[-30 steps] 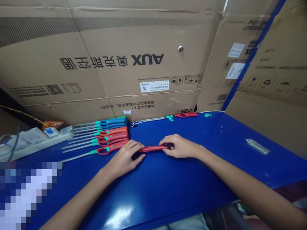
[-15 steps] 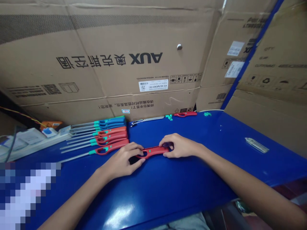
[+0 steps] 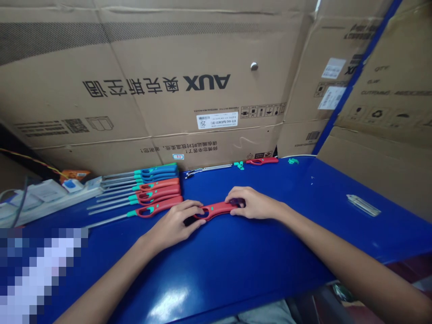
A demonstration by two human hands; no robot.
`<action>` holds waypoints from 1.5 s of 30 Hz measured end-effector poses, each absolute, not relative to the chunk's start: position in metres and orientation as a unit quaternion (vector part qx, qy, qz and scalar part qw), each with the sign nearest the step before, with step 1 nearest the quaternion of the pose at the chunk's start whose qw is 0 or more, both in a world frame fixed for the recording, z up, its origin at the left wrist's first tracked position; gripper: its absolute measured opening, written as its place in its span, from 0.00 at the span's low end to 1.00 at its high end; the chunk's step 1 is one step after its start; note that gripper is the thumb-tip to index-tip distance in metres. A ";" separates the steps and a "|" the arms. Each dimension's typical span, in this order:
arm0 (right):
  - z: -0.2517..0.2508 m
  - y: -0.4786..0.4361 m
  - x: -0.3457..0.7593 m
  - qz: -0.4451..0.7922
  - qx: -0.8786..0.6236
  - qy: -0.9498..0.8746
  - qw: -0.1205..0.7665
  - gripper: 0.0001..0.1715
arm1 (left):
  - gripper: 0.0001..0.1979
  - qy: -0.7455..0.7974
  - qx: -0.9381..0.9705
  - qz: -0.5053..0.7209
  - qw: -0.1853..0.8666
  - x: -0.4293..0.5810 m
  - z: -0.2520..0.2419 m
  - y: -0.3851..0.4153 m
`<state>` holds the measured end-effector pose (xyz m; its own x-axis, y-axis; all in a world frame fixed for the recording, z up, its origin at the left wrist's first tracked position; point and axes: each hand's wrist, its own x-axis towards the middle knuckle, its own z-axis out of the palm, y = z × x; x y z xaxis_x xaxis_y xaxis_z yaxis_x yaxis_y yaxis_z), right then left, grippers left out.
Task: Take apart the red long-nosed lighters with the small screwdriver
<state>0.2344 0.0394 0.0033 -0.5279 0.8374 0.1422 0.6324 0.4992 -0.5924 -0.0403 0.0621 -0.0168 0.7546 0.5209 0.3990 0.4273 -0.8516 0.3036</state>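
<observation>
A red lighter handle (image 3: 219,209) with a trigger loop and a small green part lies between my hands at the middle of the table. My left hand (image 3: 177,223) is closed around its left end, thumb below and fingers above. The right end is pinched by my right hand (image 3: 249,204). A dark purple translucent piece (image 3: 237,201) shows under the right fingers, against the handle; its full shape is hidden. Left of the handle lies a row of long-necked lighters, with a red lighter (image 3: 158,207) nearest me and blue lighters (image 3: 158,171) at the back.
Along the cardboard wall (image 3: 151,49) lie metal tubes (image 3: 212,168), green pieces (image 3: 239,165) and another red handle (image 3: 261,161). A clear plastic piece (image 3: 363,205) rests at right on the blue table (image 3: 236,270). A power strip (image 3: 57,204) is at left.
The dark purple piece sits slightly higher against the handle and shows more clearly under my right fingers. Both hands keep their hold; the view has shifted a little.
</observation>
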 end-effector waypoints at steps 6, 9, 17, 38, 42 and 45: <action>0.004 0.039 0.235 0.245 -0.445 -0.840 0.193 0.15 | 0.10 0.257 0.934 0.225 0.108 -0.040 -0.017 0.063; 0.004 0.040 0.234 0.246 -0.446 -0.840 0.187 0.16 | 0.09 0.253 0.934 0.225 0.111 -0.040 -0.016 0.062; 0.003 0.039 0.233 0.238 -0.453 -0.842 0.170 0.17 | 0.08 0.260 0.934 0.219 0.112 -0.041 -0.014 0.062; 0.010 0.037 0.235 0.203 -0.456 -0.846 0.190 0.17 | 0.09 0.241 0.931 0.257 0.099 -0.040 -0.013 0.061; 0.009 0.038 0.235 0.205 -0.450 -0.848 0.191 0.16 | 0.09 0.239 0.932 0.257 0.091 -0.039 -0.014 0.061; 0.008 0.038 0.235 0.203 -0.456 -0.847 0.183 0.15 | 0.09 0.238 0.933 0.252 0.090 -0.039 -0.016 0.062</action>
